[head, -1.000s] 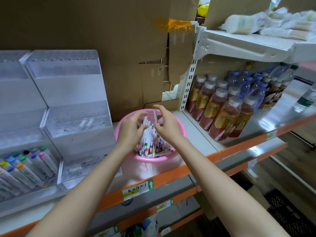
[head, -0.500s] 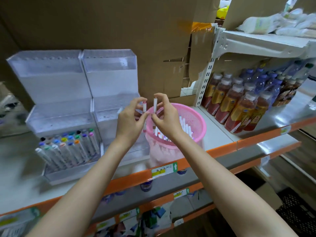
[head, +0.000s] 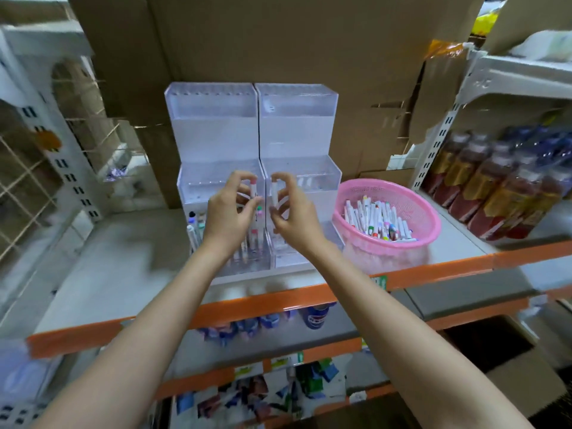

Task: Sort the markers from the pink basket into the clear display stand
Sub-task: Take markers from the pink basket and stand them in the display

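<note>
The left hand has its grip around a red-capped marker, held upright. The right hand grasps a second marker, also upright. Both are in front of the clear display stand on the shelf. The pink basket, at three o'clock from the hands, holds many markers.

Even, fairly bright light falls from above, leaving only soft shadows under the shelf edge. Motion blur smears the left wire rack and the bottles at right, while the centre stays sharper. Wide-angle distortion bends the edges outward.
</note>
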The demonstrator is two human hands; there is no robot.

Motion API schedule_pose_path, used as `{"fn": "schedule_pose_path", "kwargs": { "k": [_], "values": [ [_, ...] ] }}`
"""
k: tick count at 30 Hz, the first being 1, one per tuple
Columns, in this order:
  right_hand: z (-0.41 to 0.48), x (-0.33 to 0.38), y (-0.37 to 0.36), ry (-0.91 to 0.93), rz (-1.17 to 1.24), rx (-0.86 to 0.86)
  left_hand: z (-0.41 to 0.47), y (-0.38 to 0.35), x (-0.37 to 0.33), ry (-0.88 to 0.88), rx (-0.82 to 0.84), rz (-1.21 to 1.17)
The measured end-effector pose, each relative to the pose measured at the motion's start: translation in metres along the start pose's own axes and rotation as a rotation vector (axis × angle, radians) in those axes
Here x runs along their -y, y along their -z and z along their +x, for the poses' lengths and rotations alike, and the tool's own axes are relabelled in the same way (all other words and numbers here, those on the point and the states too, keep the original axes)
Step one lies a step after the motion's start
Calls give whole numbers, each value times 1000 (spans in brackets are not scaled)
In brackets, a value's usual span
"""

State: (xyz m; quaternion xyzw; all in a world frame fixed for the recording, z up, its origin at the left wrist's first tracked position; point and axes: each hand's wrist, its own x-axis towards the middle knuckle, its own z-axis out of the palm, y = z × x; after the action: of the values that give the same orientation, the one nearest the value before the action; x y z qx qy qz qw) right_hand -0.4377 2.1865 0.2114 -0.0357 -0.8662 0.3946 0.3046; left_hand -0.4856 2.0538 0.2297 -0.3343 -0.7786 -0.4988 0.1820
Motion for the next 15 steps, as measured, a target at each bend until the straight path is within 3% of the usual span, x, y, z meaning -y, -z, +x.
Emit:
{"fn": "schedule_pose_path", "kwargs": {
  "k": [15],
  "values": [
    [-5, -2, -19, 35, 6, -15, -10, 3, 21, 46, 55, -14]
  ]
}}
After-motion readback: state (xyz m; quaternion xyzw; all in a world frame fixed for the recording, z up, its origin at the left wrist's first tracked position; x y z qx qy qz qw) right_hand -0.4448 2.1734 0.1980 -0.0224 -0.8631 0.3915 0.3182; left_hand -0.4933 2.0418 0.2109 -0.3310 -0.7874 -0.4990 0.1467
